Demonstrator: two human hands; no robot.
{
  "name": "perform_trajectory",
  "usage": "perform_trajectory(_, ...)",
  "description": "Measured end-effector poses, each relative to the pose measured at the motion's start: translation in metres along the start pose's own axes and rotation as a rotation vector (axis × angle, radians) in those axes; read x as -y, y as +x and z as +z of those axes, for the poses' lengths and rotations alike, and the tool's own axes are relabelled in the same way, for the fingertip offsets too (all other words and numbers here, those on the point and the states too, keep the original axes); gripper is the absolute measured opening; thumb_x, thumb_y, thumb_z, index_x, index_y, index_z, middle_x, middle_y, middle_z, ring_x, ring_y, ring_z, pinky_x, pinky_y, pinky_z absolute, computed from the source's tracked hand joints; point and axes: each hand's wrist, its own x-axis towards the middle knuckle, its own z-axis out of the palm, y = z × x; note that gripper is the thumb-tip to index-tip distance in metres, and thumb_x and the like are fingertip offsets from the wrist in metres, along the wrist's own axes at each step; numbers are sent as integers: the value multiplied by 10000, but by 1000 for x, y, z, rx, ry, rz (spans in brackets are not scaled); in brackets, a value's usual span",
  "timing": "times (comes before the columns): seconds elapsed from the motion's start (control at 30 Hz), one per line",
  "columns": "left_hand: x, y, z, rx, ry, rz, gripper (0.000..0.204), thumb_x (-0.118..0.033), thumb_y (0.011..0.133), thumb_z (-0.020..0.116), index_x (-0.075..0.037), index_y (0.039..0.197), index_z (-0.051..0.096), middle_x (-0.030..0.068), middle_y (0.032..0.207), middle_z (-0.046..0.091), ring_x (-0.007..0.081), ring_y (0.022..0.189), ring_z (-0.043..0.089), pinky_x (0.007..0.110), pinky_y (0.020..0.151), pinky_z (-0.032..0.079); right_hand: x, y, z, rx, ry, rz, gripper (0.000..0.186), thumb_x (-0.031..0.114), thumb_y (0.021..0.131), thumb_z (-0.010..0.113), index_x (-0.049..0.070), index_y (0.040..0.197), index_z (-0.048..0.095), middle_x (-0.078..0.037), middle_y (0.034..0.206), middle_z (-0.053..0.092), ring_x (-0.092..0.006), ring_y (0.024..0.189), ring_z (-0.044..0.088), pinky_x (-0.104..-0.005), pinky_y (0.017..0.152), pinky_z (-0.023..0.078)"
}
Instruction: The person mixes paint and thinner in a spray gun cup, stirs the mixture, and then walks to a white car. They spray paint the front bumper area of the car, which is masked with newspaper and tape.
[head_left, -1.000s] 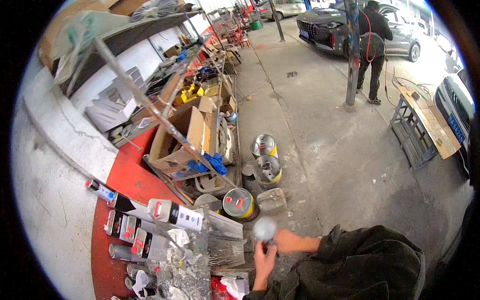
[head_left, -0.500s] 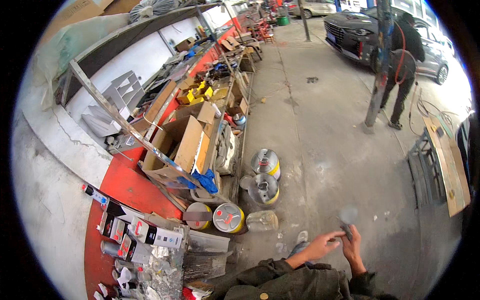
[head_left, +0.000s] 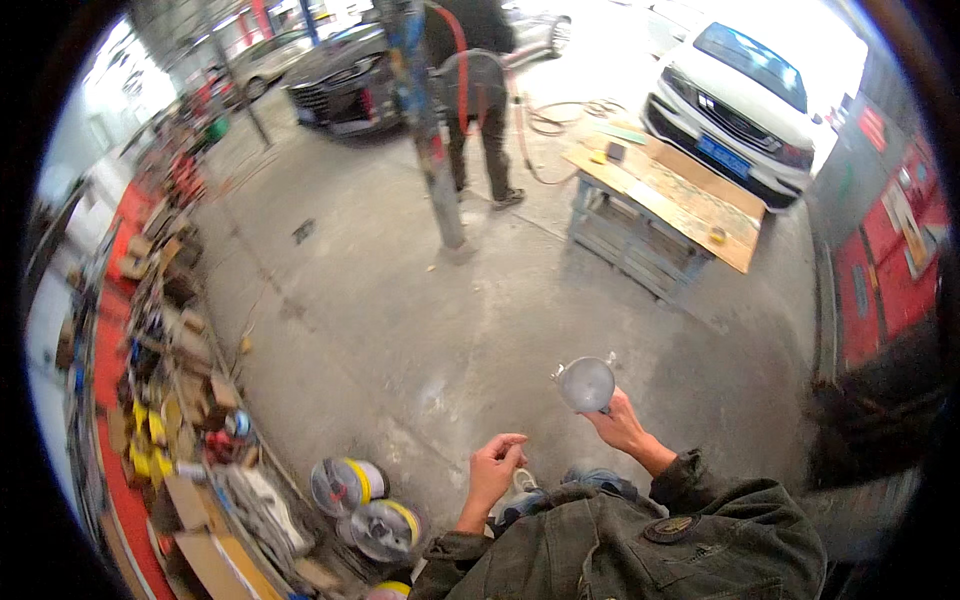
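My right hand [head_left: 622, 422] is closed round what looks like a spray gun [head_left: 587, 385], seen from above as a round grey cup with silvery parts sticking out at its sides. The grip is mostly hidden under the cup and my fingers. It is held out in front of me, over the concrete floor. My left hand [head_left: 492, 470] hovers lower and to the left, apart from the gun. Its fingers are loosely bent and the index finger points to the right. Nothing shows in it.
A wooden-topped workbench [head_left: 680, 200] stands ahead right, before a white car [head_left: 735, 105]. A steel post [head_left: 425, 150] and a person in dark clothes [head_left: 485, 120] with a hose are farther off. Metal drums [head_left: 380, 530] and cluttered shelving line the left; a red cabinet [head_left: 885, 280] is right.
My view has swung to the right, bringing in the workbench and white car. My hands, close together before, are now apart, with the spray gun in the right one.
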Motion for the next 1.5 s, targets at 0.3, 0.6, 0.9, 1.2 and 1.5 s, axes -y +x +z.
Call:
perform_trajectory(0.3,-6,170,3,80,-10,-74,158,-72,911,573,-9,1018,670,48,735,674,93,671,628,241,630,506,-95,90,-17,-482,-147,470,351,78,769,656,33,1100,551,-168,994,606,-276,914,626,-359,770,487)
perform_trajectory(0.6,-44,313,-54,-423,228,28,77,-38,860,568,-21,833,638,-45,633,496,36,562,417,217,492,314,-168,291,-9,-225,-21,356,409,98,797,665,44,1195,587,-216,930,683,-264,828,697,-359,716,523)
perform_trajectory(0.9,-37,420,-188,-891,170,-39,101,78,750,510,-9,762,560,-49,613,412,49,560,365,233,496,300,-161,504,123,285,170,211,262,139,891,644,-31,1086,603,-107,706,643,-147,639,617,-320,597,494)
perform_trajectory(1.2,-41,589,-428,-996,98,20,184,105,732,507,-10,858,575,19,769,481,119,661,446,241,624,391,-111,754,310,343,189,368,436,149,890,658,-4,1281,540,-84,705,611,-106,658,542,-285,633,481)
perform_trajectory(1.5,-102,813,-617,-771,123,94,218,123,782,508,-37,914,575,-4,819,523,84,726,502,221,670,429,-112,1002,425,202,226,402,380,155,872,693,-34,1186,594,-82,857,683,-103,758,581,-281,694,488)
